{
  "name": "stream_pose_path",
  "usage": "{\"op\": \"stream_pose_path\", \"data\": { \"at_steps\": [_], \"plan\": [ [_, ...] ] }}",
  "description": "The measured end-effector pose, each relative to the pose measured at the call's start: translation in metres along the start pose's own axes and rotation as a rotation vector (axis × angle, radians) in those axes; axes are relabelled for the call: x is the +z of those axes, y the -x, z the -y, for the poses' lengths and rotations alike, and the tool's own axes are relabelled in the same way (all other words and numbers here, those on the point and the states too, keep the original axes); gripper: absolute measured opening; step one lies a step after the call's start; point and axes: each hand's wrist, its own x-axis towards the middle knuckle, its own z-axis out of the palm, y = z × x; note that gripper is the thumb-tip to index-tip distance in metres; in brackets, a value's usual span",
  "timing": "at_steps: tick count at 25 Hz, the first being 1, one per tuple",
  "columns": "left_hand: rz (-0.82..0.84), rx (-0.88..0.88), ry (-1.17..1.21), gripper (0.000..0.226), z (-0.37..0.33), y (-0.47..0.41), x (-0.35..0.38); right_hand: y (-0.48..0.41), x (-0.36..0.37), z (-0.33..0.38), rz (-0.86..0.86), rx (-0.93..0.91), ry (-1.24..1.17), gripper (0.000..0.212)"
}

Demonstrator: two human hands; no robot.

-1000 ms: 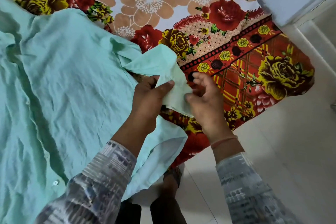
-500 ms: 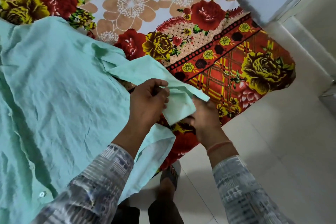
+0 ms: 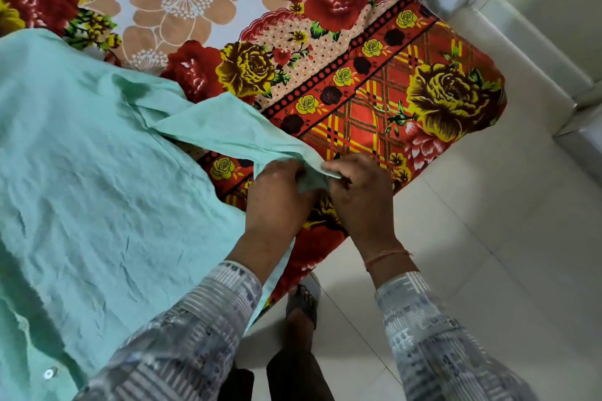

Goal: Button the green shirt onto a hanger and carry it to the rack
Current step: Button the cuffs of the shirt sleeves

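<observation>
A floral bedsheet point(image 3: 325, 58) covers the bed; the green shirt point(image 3: 91, 189) lies spread over its left side. The left hand point(image 3: 277, 202) and right hand point(image 3: 361, 202) meet at the sleeve's cuff point(image 3: 312, 172), fingers pinching it; a white button point(image 3: 49, 373) shows lower left.

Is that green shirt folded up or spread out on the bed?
Mostly spread out. The green shirt lies flat across the bedsheet; only its sleeve is gathered, pinched by both hands.
</observation>
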Motion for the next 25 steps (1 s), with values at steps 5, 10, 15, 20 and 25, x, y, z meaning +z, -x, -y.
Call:
{"op": "stream_pose_path", "data": {
  "at_steps": [5, 10, 15, 20, 25],
  "plan": [
    [-0.037, 0.106, -0.109, 0.006, 0.005, -0.004, 0.007, 0.004, 0.003, 0.009, 0.187, 0.072, -0.015, 0.037],
    [0.01, 0.125, -0.079, 0.013, 0.008, 0.003, 0.011, -0.001, 0.008, 0.006, 0.171, 0.057, 0.096, 0.03],
    [0.071, 0.024, -0.017, 0.009, 0.011, -0.001, 0.001, 0.0, 0.011, 0.005, 0.116, 0.056, 0.035, 0.008],
    [0.069, -0.317, 0.496, 0.015, 0.015, 0.003, -0.015, 0.001, 0.003, 0.011, -0.02, 0.068, 0.005, 0.007],
    [0.047, -0.422, 0.887, 0.022, 0.017, 0.014, -0.026, 0.005, 0.005, 0.024, 0.04, 0.031, -0.134, 0.012]
  ]
}}
